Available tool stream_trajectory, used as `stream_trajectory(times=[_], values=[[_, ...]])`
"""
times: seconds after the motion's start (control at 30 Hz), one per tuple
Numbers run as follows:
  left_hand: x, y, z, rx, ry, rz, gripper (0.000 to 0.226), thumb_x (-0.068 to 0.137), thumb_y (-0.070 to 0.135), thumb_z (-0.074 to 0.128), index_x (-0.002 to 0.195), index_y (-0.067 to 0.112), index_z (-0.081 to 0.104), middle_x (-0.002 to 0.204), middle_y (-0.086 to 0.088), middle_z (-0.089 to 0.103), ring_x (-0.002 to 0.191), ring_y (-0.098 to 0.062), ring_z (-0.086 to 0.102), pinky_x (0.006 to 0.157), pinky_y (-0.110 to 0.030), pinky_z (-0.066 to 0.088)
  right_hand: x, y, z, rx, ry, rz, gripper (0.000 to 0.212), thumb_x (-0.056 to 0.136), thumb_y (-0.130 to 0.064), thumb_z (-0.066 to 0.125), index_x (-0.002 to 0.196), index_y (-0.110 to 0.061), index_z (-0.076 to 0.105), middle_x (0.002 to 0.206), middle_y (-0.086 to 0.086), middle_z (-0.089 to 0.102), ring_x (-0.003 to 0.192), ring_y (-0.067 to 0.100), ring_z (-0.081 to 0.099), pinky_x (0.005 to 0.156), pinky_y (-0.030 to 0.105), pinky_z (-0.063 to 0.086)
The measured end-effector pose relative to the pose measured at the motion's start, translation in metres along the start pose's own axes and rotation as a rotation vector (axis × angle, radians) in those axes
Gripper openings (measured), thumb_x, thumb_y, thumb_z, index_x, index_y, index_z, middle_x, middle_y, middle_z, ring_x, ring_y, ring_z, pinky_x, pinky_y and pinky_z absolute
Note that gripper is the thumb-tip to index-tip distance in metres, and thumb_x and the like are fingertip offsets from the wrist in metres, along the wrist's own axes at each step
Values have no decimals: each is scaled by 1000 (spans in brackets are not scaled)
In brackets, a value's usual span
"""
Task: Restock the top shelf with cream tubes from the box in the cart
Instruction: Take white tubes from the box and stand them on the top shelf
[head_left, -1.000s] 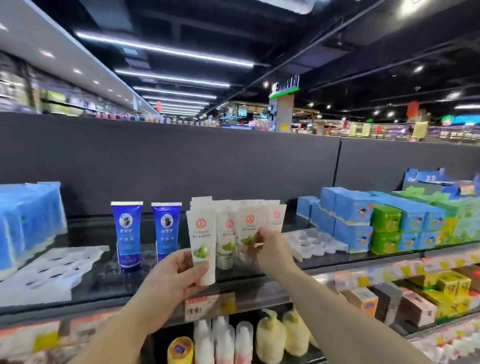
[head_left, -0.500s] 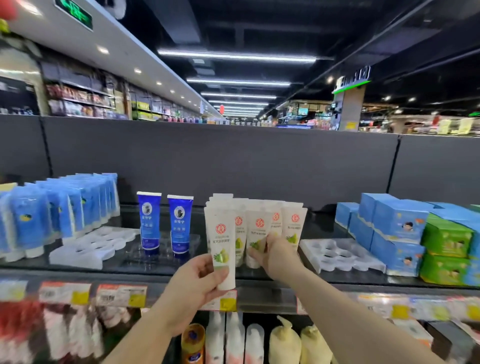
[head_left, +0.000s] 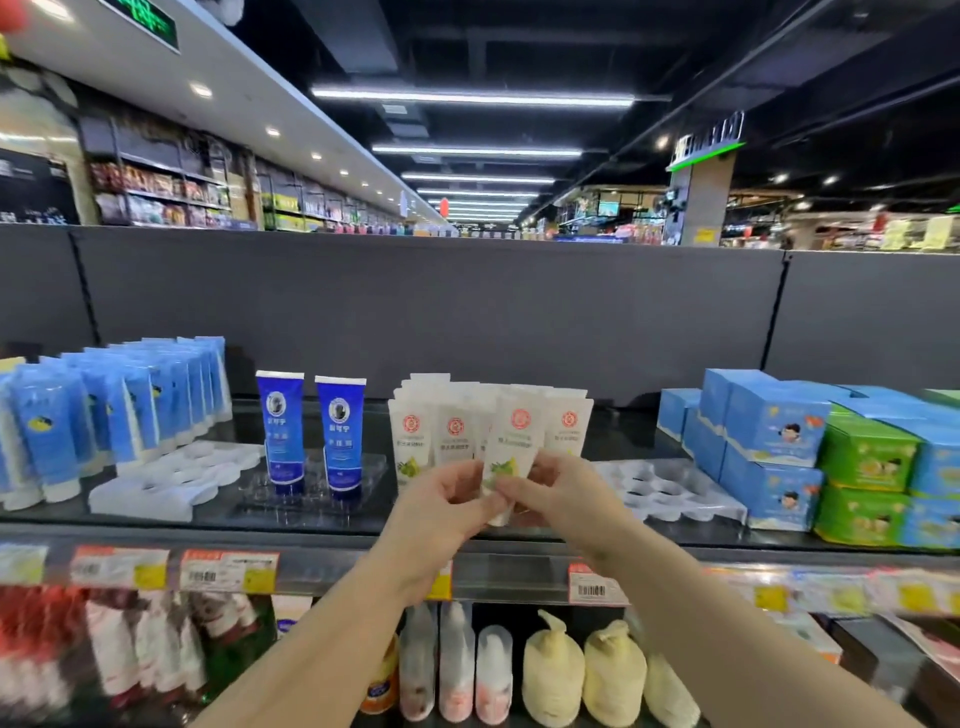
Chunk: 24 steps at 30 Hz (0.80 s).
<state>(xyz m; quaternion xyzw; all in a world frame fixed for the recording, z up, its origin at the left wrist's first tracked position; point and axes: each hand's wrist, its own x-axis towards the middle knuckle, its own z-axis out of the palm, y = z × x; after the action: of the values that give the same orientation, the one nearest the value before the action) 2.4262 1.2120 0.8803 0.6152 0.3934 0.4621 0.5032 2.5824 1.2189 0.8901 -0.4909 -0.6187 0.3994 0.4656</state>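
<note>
Both hands now meet on one white cream tube (head_left: 511, 447) at the front of the top shelf (head_left: 311, 525); half a second ago the left hand (head_left: 441, 501) held it alone, off to the left, while the right hand (head_left: 558, 491) steadied the row. Left fingers and right fingers both pinch its lower end. It looks ready to be seated among the white tubes (head_left: 457, 431). The box and cart are out of view. Labels: red round emblem, green fruit picture; the print's too small to read. Two blue tubes (head_left: 309, 431) stand beside.
</note>
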Motion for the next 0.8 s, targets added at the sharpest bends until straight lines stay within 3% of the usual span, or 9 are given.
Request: stream_trajectory(times=[0.07,0.17,0.23,0.4,0.6,0.8], values=[[4,-3,-4,211,54,42,32,87,20,69,116,31,63,110,16,69,103,1,62,93,-23,49,7,-1,-14,-69,129,-21,11,89,-30,67,99,-26,68,93,-11,74,86,13,71,75,33,60],[8,-14,-14,631,147,82,34,90,30,64,124,27,61,120,17,60,107,3,49,92,-18,37,18,-1,-30,-326,211,-69,19,91,-33,64,108,-27,61,98,-20,65,85,2,62,65,19,49],[6,-18,-18,736,132,84,29,93,30,60,121,26,64,122,14,61,106,1,47,89,-17,35,24,6,-31,-423,196,-77,23,90,-32,65,111,-25,58,100,-18,63,87,-1,59,64,14,43],[11,-22,-22,820,77,41,32,95,31,57,126,26,60,133,10,57,124,-9,48,96,-22,39,32,20,-23,-537,105,-15,24,92,-29,62,114,-22,55,101,-15,57,91,5,53,61,10,37],[15,-19,-25,812,19,21,34,95,31,58,128,25,58,129,10,58,108,-1,45,95,-22,39,41,27,-32,-631,41,73,16,94,-32,58,103,-19,54,124,-2,62,94,9,54,73,22,45],[15,-23,-26,787,7,31,40,93,30,60,133,26,54,132,12,56,112,1,45,95,-20,35,37,29,-31,-607,31,-13,29,96,-28,56,123,-18,52,129,-3,60,103,12,56,81,23,44]])
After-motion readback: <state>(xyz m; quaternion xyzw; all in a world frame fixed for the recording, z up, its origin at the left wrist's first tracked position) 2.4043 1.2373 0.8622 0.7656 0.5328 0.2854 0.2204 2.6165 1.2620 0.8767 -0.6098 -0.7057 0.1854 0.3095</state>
